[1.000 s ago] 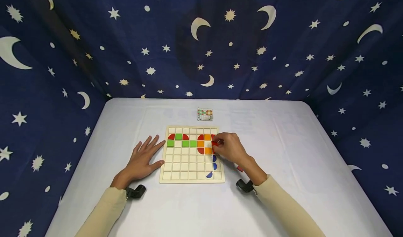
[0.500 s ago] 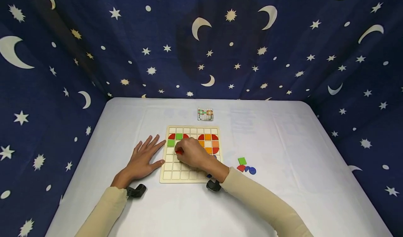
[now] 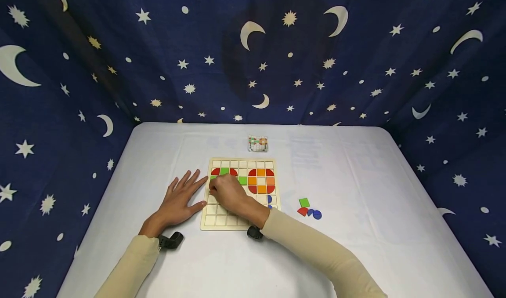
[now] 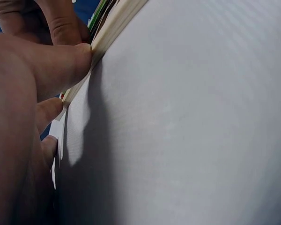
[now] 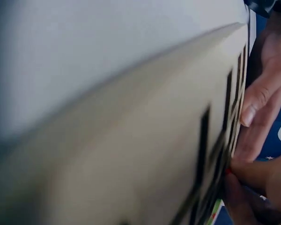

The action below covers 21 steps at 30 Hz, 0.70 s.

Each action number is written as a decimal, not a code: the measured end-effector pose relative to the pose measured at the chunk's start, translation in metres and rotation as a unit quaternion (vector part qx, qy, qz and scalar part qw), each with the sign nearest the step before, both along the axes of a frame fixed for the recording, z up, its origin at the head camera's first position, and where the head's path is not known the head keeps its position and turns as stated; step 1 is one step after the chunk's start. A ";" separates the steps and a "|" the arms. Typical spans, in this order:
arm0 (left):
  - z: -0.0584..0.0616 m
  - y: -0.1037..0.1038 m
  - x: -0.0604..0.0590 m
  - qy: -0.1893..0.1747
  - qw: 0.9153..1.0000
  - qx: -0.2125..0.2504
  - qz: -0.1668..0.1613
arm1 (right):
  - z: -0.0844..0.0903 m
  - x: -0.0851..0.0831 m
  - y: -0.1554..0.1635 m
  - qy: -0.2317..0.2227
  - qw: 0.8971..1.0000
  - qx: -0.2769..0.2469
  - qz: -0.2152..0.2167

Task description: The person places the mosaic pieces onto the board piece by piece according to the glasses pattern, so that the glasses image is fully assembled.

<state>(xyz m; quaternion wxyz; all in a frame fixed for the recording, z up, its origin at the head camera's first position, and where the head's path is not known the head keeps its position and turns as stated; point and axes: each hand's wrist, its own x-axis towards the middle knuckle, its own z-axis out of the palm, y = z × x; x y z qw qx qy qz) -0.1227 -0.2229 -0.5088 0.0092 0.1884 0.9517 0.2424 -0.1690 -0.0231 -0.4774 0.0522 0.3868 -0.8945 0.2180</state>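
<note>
A wooden grid board [image 3: 240, 221] lies on the white table, with red, green and orange tiles in its upper rows and blue pieces [image 3: 269, 198] near its right edge. My right hand [image 3: 221, 188] reaches across the board's left part with its fingers curled down over the cells below the green tiles [image 3: 224, 171]. In the right wrist view a sliver of a red piece [image 5: 228, 171] shows at its fingertips. My left hand [image 3: 186, 192] lies flat on the table against the board's left edge. Its thumb [image 4: 61, 61] touches the board's rim [image 4: 117, 23].
A small pattern card [image 3: 258, 143] stands behind the board. Loose pieces lie right of the board: a green square [image 3: 304, 202], a red piece [image 3: 302, 211] and blue pieces [image 3: 317, 214]. Dark star-patterned cloth walls the table on three sides.
My right hand left the board's right side, where a red tile now sits, and crossed to the left part carrying a red piece. The loose pieces are uncovered. The left hand stayed put.
</note>
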 end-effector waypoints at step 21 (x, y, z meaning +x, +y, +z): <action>-0.002 0.002 0.001 0.000 1.000 0.000 0.012 | 0.004 0.013 0.055 -0.040 0.997 -0.063 -0.022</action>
